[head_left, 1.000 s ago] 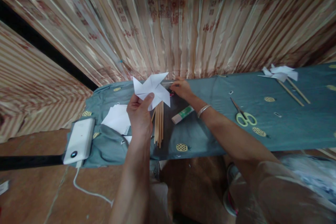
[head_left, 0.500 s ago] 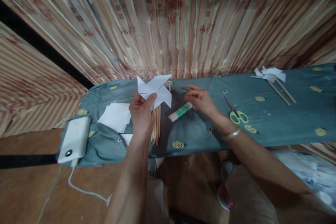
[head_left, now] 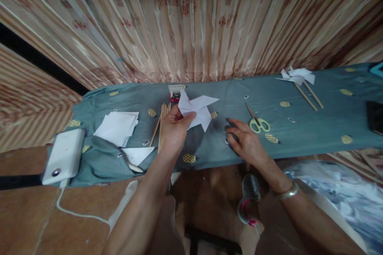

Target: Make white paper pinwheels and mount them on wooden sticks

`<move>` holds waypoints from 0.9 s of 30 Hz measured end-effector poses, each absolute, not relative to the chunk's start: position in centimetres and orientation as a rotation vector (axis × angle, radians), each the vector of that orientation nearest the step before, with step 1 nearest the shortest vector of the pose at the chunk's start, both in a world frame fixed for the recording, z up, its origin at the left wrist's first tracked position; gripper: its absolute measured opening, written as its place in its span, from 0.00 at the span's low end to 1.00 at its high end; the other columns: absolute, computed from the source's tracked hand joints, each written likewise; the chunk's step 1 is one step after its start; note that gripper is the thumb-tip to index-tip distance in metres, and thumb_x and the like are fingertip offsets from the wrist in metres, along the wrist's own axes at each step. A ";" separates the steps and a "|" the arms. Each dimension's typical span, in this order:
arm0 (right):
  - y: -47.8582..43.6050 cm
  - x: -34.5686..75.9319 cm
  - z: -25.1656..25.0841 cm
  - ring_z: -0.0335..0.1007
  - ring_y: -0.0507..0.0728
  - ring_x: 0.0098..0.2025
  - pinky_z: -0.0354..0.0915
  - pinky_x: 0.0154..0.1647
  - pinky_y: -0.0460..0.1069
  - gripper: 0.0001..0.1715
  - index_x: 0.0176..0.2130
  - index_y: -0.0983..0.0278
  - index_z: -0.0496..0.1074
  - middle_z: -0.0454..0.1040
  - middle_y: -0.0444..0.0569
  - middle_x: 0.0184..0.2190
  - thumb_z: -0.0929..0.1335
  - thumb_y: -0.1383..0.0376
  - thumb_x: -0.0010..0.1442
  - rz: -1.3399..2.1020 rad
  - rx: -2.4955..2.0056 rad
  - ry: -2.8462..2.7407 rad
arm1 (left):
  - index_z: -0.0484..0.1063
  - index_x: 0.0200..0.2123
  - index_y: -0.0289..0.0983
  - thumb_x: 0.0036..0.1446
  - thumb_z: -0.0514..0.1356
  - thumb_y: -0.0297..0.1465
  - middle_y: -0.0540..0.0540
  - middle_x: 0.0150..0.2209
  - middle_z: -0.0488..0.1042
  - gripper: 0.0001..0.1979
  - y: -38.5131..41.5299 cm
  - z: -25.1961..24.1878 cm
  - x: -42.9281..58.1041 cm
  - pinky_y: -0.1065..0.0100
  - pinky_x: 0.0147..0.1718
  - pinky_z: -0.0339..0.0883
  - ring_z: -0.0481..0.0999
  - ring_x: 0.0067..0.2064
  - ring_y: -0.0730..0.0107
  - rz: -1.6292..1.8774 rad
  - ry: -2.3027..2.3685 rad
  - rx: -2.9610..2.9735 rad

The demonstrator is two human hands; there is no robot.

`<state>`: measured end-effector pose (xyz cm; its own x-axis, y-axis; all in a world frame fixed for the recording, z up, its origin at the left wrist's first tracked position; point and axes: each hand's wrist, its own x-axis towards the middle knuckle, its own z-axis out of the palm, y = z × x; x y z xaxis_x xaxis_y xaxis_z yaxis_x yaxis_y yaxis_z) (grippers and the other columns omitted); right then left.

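Observation:
A folded white paper pinwheel [head_left: 201,112] is pinched between the thumb and fingers of my left hand [head_left: 176,127], held over the cloth. My right hand [head_left: 247,141] hovers low over the cloth to the right of it, its fingers apart and slightly bent, with nothing seen in them. Green-handled scissors [head_left: 257,124] lie just beyond my right hand. Several wooden sticks [head_left: 163,121] lie beside my left hand, which partly covers them. A small red and white box [head_left: 174,95] sits behind the sticks. The glue stick is out of sight.
White paper sheets [head_left: 116,127] and a triangular paper piece [head_left: 138,153] lie at the left, near a white power bank [head_left: 64,155] with a cable. Two finished pinwheels on sticks [head_left: 299,76] rest at the back right. A dark object [head_left: 375,117] is at the right edge. A curtain [head_left: 191,24] hangs behind.
The view has shifted right. My left hand has carried the pinwheel to the right, uncovering the box and sticks. My right hand has moved right and nearer; the glue stick is no longer visible.

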<state>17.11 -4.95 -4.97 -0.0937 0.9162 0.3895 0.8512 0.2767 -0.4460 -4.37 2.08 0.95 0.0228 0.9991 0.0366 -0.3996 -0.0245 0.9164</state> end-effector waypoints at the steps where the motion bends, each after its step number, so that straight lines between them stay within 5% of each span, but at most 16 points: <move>1: -4.9 17.4 -5.0 0.70 0.65 0.54 0.65 0.56 0.62 0.12 0.38 0.64 0.76 0.74 0.59 0.51 0.63 0.65 0.60 0.185 -1.608 -1.898 | 0.76 0.32 0.37 0.39 0.69 0.27 0.50 0.30 0.80 0.13 2.1 0.8 -4.1 0.69 0.34 0.70 0.77 0.30 0.70 1.361 0.865 0.935; 8: -3.7 18.0 -5.0 0.76 0.58 0.37 0.70 0.40 0.53 0.10 0.34 0.61 0.78 0.80 0.49 0.35 0.66 0.62 0.59 0.533 -1.647 -1.634 | 0.75 0.34 0.37 0.40 0.67 0.27 0.50 0.30 0.79 0.13 2.0 0.1 -2.7 0.68 0.34 0.70 0.77 0.31 0.70 1.260 0.922 0.953; 27: -3.2 17.7 -5.3 0.75 0.58 0.41 0.68 0.44 0.52 0.05 0.28 0.59 0.78 0.78 0.48 0.36 0.70 0.63 0.54 0.646 -1.576 -1.663 | 0.75 0.32 0.36 0.38 0.67 0.28 0.51 0.28 0.77 0.13 1.7 -0.8 -1.9 0.70 0.31 0.66 0.74 0.29 0.72 1.223 0.955 0.978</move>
<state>17.73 -3.24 -5.30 0.0318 0.9845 0.1725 0.6102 0.1175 -0.7835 -1.91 1.67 -0.81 0.0980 0.9937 -0.0546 -0.2940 0.0813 0.9523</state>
